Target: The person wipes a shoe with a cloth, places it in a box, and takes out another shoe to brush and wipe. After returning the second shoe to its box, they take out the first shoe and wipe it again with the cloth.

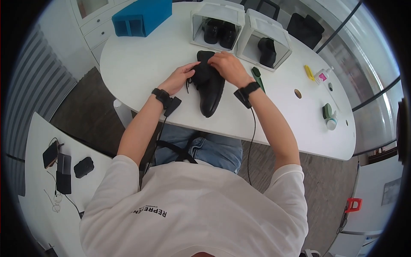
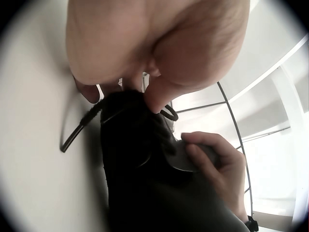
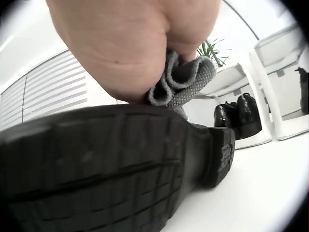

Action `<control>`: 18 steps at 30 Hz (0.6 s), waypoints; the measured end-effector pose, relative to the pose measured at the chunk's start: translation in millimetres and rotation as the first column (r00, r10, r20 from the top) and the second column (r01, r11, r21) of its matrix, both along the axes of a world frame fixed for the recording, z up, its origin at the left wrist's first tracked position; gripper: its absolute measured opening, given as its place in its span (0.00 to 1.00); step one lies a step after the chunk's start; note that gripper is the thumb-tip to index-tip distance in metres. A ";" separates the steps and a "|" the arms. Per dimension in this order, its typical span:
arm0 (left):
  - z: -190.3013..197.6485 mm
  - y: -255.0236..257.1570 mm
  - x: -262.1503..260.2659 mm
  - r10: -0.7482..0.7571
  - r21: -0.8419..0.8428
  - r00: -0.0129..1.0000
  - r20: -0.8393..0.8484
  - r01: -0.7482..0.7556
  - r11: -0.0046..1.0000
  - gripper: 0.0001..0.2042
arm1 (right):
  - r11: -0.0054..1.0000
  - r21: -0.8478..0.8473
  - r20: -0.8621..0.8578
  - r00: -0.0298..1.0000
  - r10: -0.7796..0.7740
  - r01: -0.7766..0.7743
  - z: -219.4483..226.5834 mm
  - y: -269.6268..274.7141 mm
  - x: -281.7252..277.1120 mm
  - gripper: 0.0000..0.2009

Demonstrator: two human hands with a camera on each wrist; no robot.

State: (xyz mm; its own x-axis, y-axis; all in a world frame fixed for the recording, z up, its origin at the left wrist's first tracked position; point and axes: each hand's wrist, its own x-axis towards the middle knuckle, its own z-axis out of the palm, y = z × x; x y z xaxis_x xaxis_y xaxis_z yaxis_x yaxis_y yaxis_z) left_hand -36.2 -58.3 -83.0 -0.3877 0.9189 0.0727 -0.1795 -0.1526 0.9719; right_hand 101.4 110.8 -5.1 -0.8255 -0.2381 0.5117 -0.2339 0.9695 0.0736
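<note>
A black lace-up boot [image 1: 211,96] lies tilted on the white table, its toe pointing at the person and its treaded sole [image 3: 96,164] facing the right wrist camera. My left hand [image 1: 177,80] pinches the boot's upper end at the tongue, thumb on one side and fingers on the other. Beside those fingers a loose black lace [image 2: 73,137] sticks out. Over the boot's side, my right hand [image 1: 231,68] grips a folded grey cloth [image 3: 186,84], with fingertips close to the lacing. The palm hides part of the cloth.
Two white open-fronted boxes [image 1: 218,12] at the back hold black shoes [image 1: 219,33]. A green brush [image 1: 257,75] lies right of the right hand. Farther right are a yellow item [image 1: 309,72], a pink-labelled bottle [image 1: 323,76] and another green brush [image 1: 327,111]. A blue case [image 1: 143,19] stands back left.
</note>
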 end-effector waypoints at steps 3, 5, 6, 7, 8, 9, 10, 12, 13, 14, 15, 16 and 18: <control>-5.6 1.1 -0.3 0.034 -0.019 0.999 -0.009 -0.034 0.999 0.21 | 0.960 -0.275 0.018 0.999 -0.047 0.050 -2.5 14.3 -19.2 0.06; -10.3 2.1 -2.4 0.028 -0.007 1.000 0.009 -0.028 1.000 0.21 | 0.960 -0.275 0.048 0.998 -0.034 0.046 -1.3 17.3 -34.3 0.06; -13.1 2.6 -3.0 0.014 -0.002 1.000 0.020 -0.014 1.000 0.21 | 0.959 -0.281 0.072 0.997 -0.030 0.049 -0.6 12.0 -37.6 0.06; -15.2 3.4 -3.7 0.010 -0.003 1.000 0.020 -0.010 1.000 0.21 | 0.958 -0.282 0.072 0.997 -0.034 0.053 -0.6 5.3 -40.5 0.06; -16.6 3.9 -5.1 0.001 -0.011 1.000 0.026 -0.001 1.000 0.21 | 0.976 -0.213 0.108 0.994 -0.020 0.043 -0.7 -2.4 -44.2 0.06; -17.4 3.0 -5.9 -0.006 -0.020 0.999 0.034 0.006 1.000 0.21 | 0.989 -0.144 0.147 0.989 -0.007 0.028 -2.1 -7.4 -45.5 0.07; -18.7 2.0 -6.2 -0.001 -0.018 0.999 0.036 0.002 1.000 0.21 | 0.990 -0.142 0.149 0.989 -0.003 0.024 -3.6 -10.9 -43.3 0.07; -19.2 0.1 -6.3 0.038 -0.010 0.999 0.029 -0.038 0.999 0.21 | 0.982 -0.173 0.153 0.983 0.099 -0.072 -4.5 -19.1 -37.0 0.08; -17.9 -0.8 -7.6 0.044 -0.004 0.999 0.033 -0.043 0.999 0.21 | 0.970 -0.230 0.212 0.969 0.129 -0.079 -1.3 -20.6 -32.9 0.09; -16.1 -1.5 -9.6 -0.007 -0.008 1.000 0.009 0.008 1.000 0.22 | 0.971 -0.224 0.217 0.967 0.132 -0.082 2.7 -20.8 -28.1 0.09; -17.2 -1.3 -11.5 -0.061 -0.016 0.998 -0.014 0.061 0.998 0.23 | 0.958 -0.280 0.361 0.919 0.161 -0.057 8.4 -22.2 -21.5 0.09; -21.2 -0.1 -11.8 -0.061 -0.015 0.998 -0.011 0.061 0.998 0.23 | 0.943 -0.332 0.494 0.847 0.194 -0.022 12.8 -23.3 -14.8 0.09; -25.8 3.2 -13.8 -0.039 0.004 0.999 -0.019 0.039 0.999 0.22 | 0.938 -0.346 0.548 0.804 0.230 -0.033 22.7 -24.4 -4.2 0.09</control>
